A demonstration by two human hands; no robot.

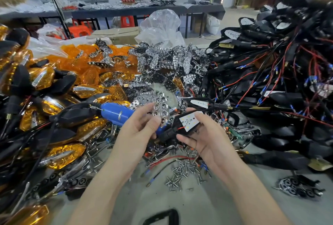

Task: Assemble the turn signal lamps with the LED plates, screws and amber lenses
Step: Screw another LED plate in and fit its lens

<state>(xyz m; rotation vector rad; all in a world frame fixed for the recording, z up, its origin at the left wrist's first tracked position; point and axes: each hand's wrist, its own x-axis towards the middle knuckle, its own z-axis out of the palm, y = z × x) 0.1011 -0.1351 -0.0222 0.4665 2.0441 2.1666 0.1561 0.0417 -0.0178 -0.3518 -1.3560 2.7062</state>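
My left hand [140, 127] pinches a chrome LED reflector plate [161, 107] between thumb and fingertips, held upright just left of the lamp. A black turn signal housing [187, 123] with a white LED board and red wire inside lies in my right hand [201, 138], whose fingers curl round it. Loose screws [182, 172] lie scattered on the table below my hands. Amber lenses [86, 61] are heaped at the back left. More chrome plates [169, 59] form a pile behind my hands.
A blue electric screwdriver [117, 113] lies left of my hands. Finished amber lamps [45, 98] pile up on the left. Black housings with red and black wires [270, 73] fill the right. A clear plastic bag [162, 25] and cardboard box [119, 34] stand behind.
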